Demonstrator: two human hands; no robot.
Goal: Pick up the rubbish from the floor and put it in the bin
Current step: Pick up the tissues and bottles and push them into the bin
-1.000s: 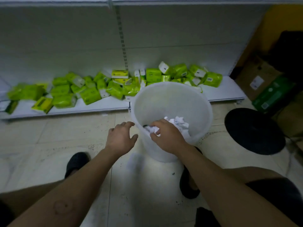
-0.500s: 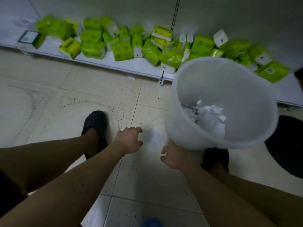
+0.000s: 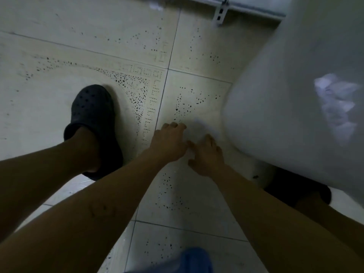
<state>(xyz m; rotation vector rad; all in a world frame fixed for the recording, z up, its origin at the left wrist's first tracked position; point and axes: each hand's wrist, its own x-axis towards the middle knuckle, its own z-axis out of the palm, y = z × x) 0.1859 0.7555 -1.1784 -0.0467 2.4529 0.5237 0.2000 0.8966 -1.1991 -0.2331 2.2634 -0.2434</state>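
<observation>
Pale paper scrap (image 3: 199, 130), frame centre on tile, just beside translucent white plastic bin (image 3: 275, 95) — blurred, long axis unclear. Lies btwn both hands: left hand (image 3: 169, 143) at its left edge, right hand (image 3: 205, 156) just below. Both splayed, empty; contact unclear.

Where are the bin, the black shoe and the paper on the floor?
bin (image 3: 275, 99): head view, outer side wall.
shoe (image 3: 92, 109): head view, top of toe.
paper (image 3: 199, 129): head view, middle of blurred sheet.

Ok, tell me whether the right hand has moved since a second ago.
Yes. The right hand has come out of the bin and down to the floor beside its base.
</observation>
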